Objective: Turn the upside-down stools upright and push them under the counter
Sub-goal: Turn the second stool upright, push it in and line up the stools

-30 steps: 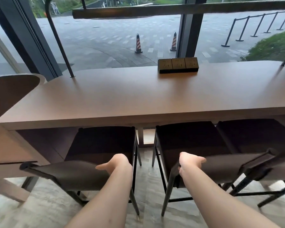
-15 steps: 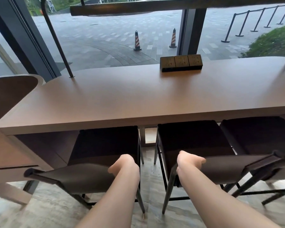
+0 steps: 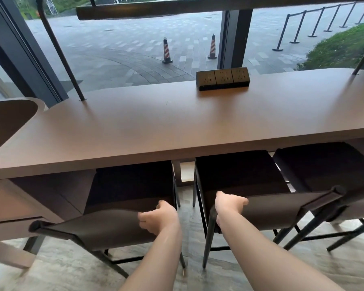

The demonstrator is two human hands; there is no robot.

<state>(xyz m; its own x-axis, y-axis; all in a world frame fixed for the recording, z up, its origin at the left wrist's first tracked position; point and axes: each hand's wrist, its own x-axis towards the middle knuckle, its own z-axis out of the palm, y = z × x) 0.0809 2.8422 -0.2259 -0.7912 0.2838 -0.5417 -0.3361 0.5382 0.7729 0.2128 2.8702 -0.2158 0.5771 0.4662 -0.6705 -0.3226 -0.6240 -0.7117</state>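
From my remote feed, far left: the rounded end of an adjoining table (image 3: 8,116) meets the counter (image 3: 177,131). Left stool (image 3: 105,206) stands upright, seat partly beneath the counter edge, backrest toward the camera. The left hand (image 3: 158,219) grips the right end of that backrest, fingers curled round its top edge, thumb on the near face. Middle stool (image 3: 250,190) likewise upright, seat partly under the counter; the right hand (image 3: 229,204) grips the left end of its backrest, fingers wrapped over the top. Right stool (image 3: 328,164) upright, just beside the middle one, seat partly under the counter. On the counter, toward the window: a block of three sockets (image 3: 223,78). Outside, two striped cones (image 3: 167,51) on paving.
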